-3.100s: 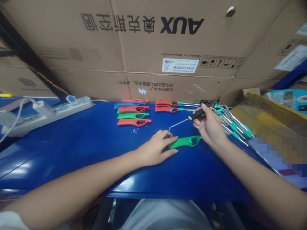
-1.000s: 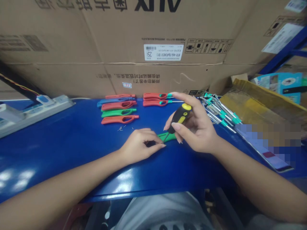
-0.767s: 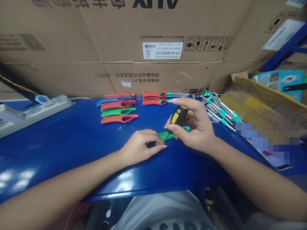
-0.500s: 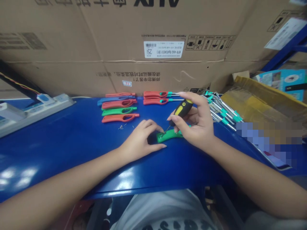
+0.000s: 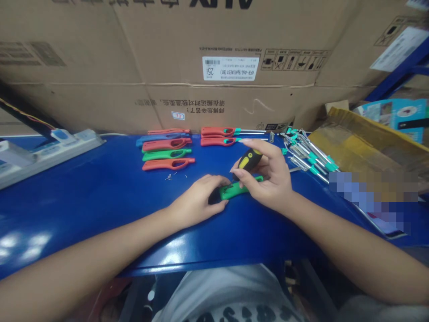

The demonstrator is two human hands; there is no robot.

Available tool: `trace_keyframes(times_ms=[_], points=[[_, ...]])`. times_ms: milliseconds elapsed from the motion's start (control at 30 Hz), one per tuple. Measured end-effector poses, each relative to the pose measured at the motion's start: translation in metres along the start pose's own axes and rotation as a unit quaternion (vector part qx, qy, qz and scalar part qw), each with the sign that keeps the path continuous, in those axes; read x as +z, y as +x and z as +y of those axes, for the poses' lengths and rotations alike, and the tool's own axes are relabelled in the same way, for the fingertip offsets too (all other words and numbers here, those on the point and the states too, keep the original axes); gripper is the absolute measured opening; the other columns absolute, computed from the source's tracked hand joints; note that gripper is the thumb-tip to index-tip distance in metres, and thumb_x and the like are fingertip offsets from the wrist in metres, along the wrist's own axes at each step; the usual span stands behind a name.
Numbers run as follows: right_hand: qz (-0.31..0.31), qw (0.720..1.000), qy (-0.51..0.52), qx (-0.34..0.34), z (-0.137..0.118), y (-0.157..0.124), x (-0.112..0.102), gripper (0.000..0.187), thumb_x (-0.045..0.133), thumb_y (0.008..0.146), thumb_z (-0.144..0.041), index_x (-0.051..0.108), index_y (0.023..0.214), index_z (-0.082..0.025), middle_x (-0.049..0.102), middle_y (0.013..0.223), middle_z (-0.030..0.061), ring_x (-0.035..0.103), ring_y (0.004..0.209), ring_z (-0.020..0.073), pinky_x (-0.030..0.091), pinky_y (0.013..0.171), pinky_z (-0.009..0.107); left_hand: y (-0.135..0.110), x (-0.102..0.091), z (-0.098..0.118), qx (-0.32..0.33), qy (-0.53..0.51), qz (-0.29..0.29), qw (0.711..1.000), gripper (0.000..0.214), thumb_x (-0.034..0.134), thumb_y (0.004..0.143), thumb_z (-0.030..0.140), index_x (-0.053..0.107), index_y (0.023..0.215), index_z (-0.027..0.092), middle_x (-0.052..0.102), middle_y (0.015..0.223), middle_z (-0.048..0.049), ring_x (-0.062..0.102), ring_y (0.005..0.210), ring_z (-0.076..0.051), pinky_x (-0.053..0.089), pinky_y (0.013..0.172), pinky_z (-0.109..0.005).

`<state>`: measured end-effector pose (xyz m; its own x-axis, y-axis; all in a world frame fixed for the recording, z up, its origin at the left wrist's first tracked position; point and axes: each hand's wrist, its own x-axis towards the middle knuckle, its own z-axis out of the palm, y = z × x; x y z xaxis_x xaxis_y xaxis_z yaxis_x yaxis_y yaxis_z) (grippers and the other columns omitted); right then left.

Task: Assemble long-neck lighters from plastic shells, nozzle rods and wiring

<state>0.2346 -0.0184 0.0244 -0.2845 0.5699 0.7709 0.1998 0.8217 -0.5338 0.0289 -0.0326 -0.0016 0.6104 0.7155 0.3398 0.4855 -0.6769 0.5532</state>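
Note:
On the blue table lies a green lighter handle [image 5: 231, 191], pointing to the right. My left hand [image 5: 203, 194] is closed about its left end, thumb at the near side and fingers at the far side. A short black and yellow screwdriver [image 5: 250, 159] is held in my right hand [image 5: 273, 172], tilted over the handle. Its tip is down near the handle's left part, mostly hidden by the grip and my fingers. Behind my left hand lie a few tiny screws [image 5: 169, 176].
Several coloured lighter handles [image 5: 167, 154] lie stacked at the back. Two red lighters with metal tubes [image 5: 217, 141] lie beside them. Metal tubes with teal collars [image 5: 311, 156] pile up by a taped carton [image 5: 362, 143]. A power strip [image 5: 67, 150] stands left; a big cardboard box [image 5: 167, 44] walls the back.
My right hand and the screwdriver have shifted a little to the left. My left thumb has moved slightly up and in against the handle's end, and more of the handle's right end shows.

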Motion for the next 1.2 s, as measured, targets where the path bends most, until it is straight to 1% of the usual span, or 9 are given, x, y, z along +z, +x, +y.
trace_keyframes(times_ms=[200,333,467,700,833,900,1067,1133,1200], points=[[-0.015,1.0,0.005,0.005,-0.004,0.0,-0.001,0.054,0.066,0.093,-0.024,0.044,0.141,-0.032,0.059,0.135,0.0079,0.07,0.085,0.0159,0.064,0.066,0.03,0.0,0.0,0.0,-0.014,-0.01,-0.009,1.0,0.029,0.068,0.087,0.022,0.057,0.113,0.019,0.069,0.108,-0.0048,0.064,0.098,-0.021,0.052,0.088,-0.036],[-0.091,0.995,0.024,0.039,-0.012,0.007,-0.007,0.055,0.058,0.097,-0.023,0.036,0.147,-0.028,0.057,0.136,0.0104,0.069,0.097,0.0178,0.062,0.07,0.029,0.001,-0.001,-0.001,-0.022,-0.013,-0.005,1.0,0.024,0.071,0.086,0.024,0.057,0.106,0.02,0.069,0.103,-0.0036,0.066,0.095,-0.021,0.052,0.085,-0.034],[-0.152,0.986,0.052,0.05,-0.012,0.012,-0.012,0.056,0.055,0.098,-0.02,0.031,0.149,-0.026,0.062,0.123,0.0088,0.069,0.089,0.0148,0.061,0.069,0.027,0.001,-0.001,-0.003,-0.015,-0.012,0.001,1.0,0.024,0.072,0.085,0.024,0.058,0.104,0.02,0.069,0.102,-0.0028,0.067,0.093,-0.02,0.052,0.084,-0.033],[-0.048,0.99,-0.123,-0.052,-0.008,0.006,-0.011,0.055,0.075,0.086,-0.04,0.051,0.134,-0.029,0.067,0.12,0.0071,0.069,0.074,0.0167,0.061,0.066,0.03,0.0,0.002,-0.005,-0.004,0.004,-0.006,1.0,0.026,0.072,0.089,0.035,0.06,0.105,0.019,0.069,0.098,-0.0046,0.066,0.089,-0.021,0.053,0.079,-0.034],[-0.116,0.992,-0.016,0.038,-0.014,0.009,-0.008,0.053,0.051,0.101,-0.036,0.034,0.151,-0.029,0.067,0.125,0.0086,0.07,0.073,0.0145,0.062,0.064,0.029,0.0,0.002,-0.003,-0.005,-0.015,-0.018,1.0,0.026,0.071,0.089,0.032,0.059,0.108,0.02,0.069,0.103,-0.0048,0.067,0.094,-0.022,0.053,0.084,-0.037],[-0.123,0.99,0.02,0.066,-0.013,0.01,-0.007,0.054,0.05,0.102,-0.035,0.032,0.152,-0.029,0.065,0.129,0.0089,0.07,0.071,0.0131,0.061,0.06,0.027,0.0,0.003,-0.002,-0.005,-0.019,-0.02,1.0,0.028,0.071,0.089,0.03,0.058,0.111,0.02,0.069,0.106,-0.0055,0.066,0.098,-0.023,0.053,0.088,-0.038],[-0.022,0.99,-0.117,-0.079,-0.004,0.013,-0.008,0.052,0.073,0.087,-0.04,0.055,0.134,-0.029,0.07,0.122,0.0064,0.071,0.077,0.0172,0.061,0.067,0.03,0.0,0.008,0.002,0.014,-0.007,-0.009,1.0,0.03,0.067,0.09,0.027,0.058,0.117,0.019,0.068,0.115,-0.0093,0.064,0.106,-0.025,0.052,0.096,-0.042],[-0.053,0.989,-0.114,-0.072,-0.007,0.019,-0.011,0.043,0.062,0.096,-0.039,0.054,0.136,-0.027,0.07,0.121,0.0069,0.071,0.079,0.0164,0.06,0.071,0.029,0.001,0.008,0.004,0.021,-0.013,-0.012,1.0,0.032,0.064,0.091,0.024,0.058,0.122,0.019,0.068,0.119,-0.0096,0.063,0.11,-0.025,0.051,0.098,-0.041],[-0.12,0.991,-0.054,-0.01,-0.012,0.029,-0.014,0.039,0.04,0.105,-0.032,0.048,0.142,-0.025,0.07,0.121,0.007,0.07,0.071,0.0122,0.058,0.065,0.026,0.001,0.008,0.006,0.022,-0.019,-0.019,0.999,0.035,0.063,0.092,0.022,0.058,0.126,0.019,0.069,0.118,-0.0088,0.062,0.11,-0.024,0.05,0.099,-0.041]])
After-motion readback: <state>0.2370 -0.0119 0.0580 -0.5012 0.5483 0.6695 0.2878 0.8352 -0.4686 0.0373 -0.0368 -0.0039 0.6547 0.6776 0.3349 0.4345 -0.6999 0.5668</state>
